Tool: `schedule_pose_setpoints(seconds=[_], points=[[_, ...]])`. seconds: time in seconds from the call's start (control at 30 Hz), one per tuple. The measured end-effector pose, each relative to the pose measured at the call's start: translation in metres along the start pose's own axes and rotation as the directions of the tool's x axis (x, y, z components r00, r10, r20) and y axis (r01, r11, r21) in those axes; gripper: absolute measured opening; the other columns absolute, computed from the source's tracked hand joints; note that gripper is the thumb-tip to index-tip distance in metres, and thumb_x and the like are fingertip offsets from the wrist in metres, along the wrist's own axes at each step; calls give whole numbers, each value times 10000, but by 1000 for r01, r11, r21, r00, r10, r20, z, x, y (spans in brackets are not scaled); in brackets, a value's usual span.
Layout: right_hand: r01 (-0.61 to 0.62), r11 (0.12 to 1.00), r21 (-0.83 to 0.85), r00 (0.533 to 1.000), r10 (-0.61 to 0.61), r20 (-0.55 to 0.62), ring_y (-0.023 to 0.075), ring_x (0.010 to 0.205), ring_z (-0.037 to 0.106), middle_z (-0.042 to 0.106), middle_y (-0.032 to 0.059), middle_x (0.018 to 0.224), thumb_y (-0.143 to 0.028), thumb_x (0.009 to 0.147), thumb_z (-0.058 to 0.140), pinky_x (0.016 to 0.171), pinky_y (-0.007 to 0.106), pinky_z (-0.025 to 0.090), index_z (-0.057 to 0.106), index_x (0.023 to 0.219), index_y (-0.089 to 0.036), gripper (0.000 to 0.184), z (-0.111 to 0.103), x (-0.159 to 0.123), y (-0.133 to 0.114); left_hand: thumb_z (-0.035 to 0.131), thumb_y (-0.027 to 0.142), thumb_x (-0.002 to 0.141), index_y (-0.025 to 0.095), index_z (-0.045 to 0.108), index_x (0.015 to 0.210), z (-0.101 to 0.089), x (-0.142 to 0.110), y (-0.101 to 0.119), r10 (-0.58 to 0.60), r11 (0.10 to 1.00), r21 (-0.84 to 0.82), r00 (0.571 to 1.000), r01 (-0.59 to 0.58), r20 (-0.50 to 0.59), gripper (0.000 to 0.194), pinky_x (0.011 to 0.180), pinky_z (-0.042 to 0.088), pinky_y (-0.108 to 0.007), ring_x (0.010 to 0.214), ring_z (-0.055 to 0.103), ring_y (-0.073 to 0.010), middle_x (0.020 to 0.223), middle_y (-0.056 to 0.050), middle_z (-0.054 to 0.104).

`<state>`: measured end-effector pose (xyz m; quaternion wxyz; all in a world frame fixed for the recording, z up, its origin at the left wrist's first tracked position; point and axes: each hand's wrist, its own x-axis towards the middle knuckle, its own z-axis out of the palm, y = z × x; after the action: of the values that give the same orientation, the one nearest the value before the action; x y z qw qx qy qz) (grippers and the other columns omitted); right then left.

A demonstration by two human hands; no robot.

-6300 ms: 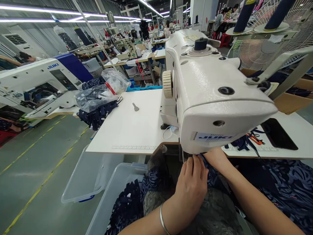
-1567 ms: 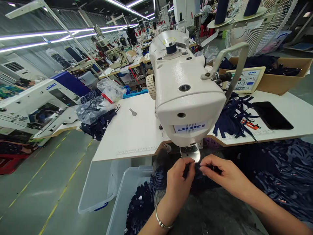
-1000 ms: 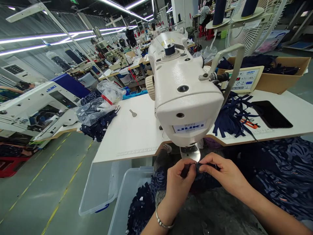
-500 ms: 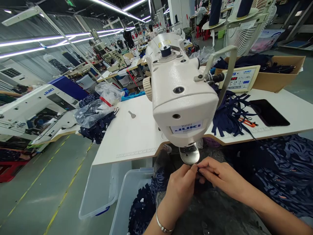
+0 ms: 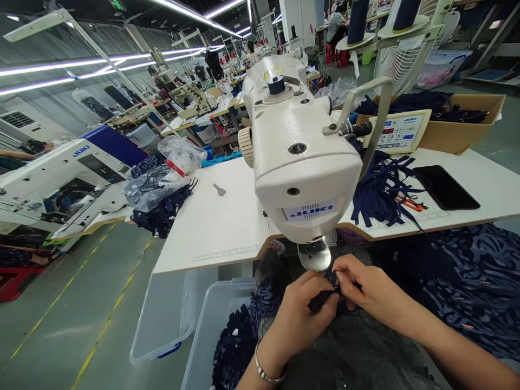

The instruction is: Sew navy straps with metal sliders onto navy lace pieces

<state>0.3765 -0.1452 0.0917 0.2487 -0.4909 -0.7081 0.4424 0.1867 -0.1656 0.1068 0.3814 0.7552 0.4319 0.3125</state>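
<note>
Just below the front of the white sewing machine (image 5: 303,168), both hands meet over my lap. My left hand (image 5: 303,306) is closed, thumb and index finger pinching a small dark fabric piece (image 5: 324,298). My right hand (image 5: 368,287) pinches the same piece from the other side, its fingertips close to the left thumb. A tiny shiny spot shows on the piece, but its exact kind is hard to make out. Directly above the fingers is the rounded metal plate (image 5: 319,259) under the machine head, apart from the fabric.
Navy straps (image 5: 379,189), orange-handled snips (image 5: 411,203) and a phone (image 5: 447,187) lie on the right of the white table (image 5: 219,227). A control panel (image 5: 400,131) stands before a cardboard box (image 5: 455,130). Below left is a clear bin (image 5: 203,325); patterned navy fabric (image 5: 475,287) lies right.
Both hands have drawn slightly down, away from the metal plate. The left fingers have opened into a wider pinch, and more of the dark fabric piece shows between the hands.
</note>
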Motion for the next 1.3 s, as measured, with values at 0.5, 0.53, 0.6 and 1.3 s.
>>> schedule_pose_setpoints(seconds=[0.5, 0.53, 0.6, 1.3], points=[[341, 920, -195, 935, -353, -26, 202, 928, 627, 675, 33, 988, -403, 924, 571, 804, 314, 490, 663, 1008, -280, 175, -26, 6, -3, 615, 216, 867, 202, 553, 857, 3, 3, -7, -202, 930, -338, 969, 144, -143, 64, 792, 474, -268, 852, 619, -149, 920, -28, 669], [365, 899, -242, 913, -396, -94, 215, 954, 624, 675, 41, 1007, -395, 916, 587, 842, 342, 480, 673, 1003, -283, 165, -25, 5, -2, 629, 228, 859, 200, 544, 827, 3, 3, -8, -229, 919, -360, 961, 162, -152, 95, 779, 472, -265, 837, 617, -148, 910, -27, 674], [391, 874, -287, 850, -463, -250, 223, 930, 627, 682, 55, 971, -373, 922, 580, 857, 373, 466, 685, 937, -264, 152, -22, 0, 1, 654, 241, 842, 197, 522, 782, 3, 4, -9, -271, 899, -398, 946, 183, -177, 152, 752, 470, -261, 807, 617, -146, 891, -27, 680], [644, 758, 105, 613, -430, -663, 188, 819, 659, 674, 8, 858, -33, 835, 613, 752, 360, 542, 649, 963, -292, 291, 45, 2, 22, 625, 18, 818, 188, 571, 906, 27, 8, -7, 386, 923, 218, 770, -318, -509, 199, 747, 585, -222, 848, 707, -140, 936, -59, 697]])
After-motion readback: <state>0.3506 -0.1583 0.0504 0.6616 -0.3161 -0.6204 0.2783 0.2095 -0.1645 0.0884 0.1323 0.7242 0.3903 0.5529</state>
